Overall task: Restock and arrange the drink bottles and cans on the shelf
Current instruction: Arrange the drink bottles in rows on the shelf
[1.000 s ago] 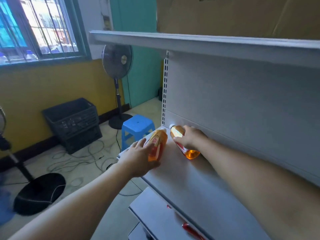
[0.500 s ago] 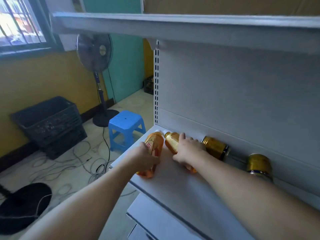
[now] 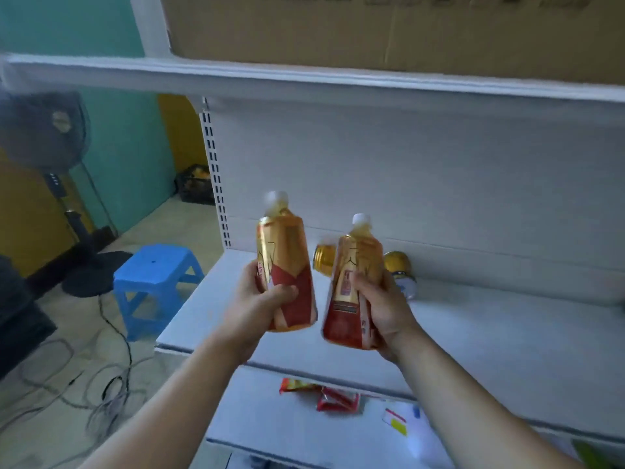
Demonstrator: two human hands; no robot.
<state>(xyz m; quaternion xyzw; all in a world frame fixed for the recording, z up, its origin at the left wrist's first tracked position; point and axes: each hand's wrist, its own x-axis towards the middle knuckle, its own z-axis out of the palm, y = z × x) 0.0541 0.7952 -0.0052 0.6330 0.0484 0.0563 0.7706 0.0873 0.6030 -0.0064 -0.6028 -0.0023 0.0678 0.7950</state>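
My left hand (image 3: 252,308) grips an orange tea bottle (image 3: 287,265) with a red-gold label and white cap, held upright above the white shelf (image 3: 490,333). My right hand (image 3: 382,306) holds a second orange tea bottle (image 3: 351,289) of the same kind, tilted slightly, just right of the first. Behind the bottles, two gold cans lie on their sides against the shelf's back panel: one can (image 3: 323,260) shows between the bottles, the other gold can (image 3: 399,267) is partly hidden by my right hand.
An upper shelf (image 3: 304,81) carries a cardboard box (image 3: 389,28). The lower shelf (image 3: 304,428) holds red snack packets (image 3: 334,399). On the floor to the left stand a blue stool (image 3: 155,282), a black fan (image 3: 47,130) and loose cables (image 3: 101,384).
Both hands have lifted the two bottles off the shelf, where they lay on their sides, and now hold them upright nearer to me. The view has shifted right.
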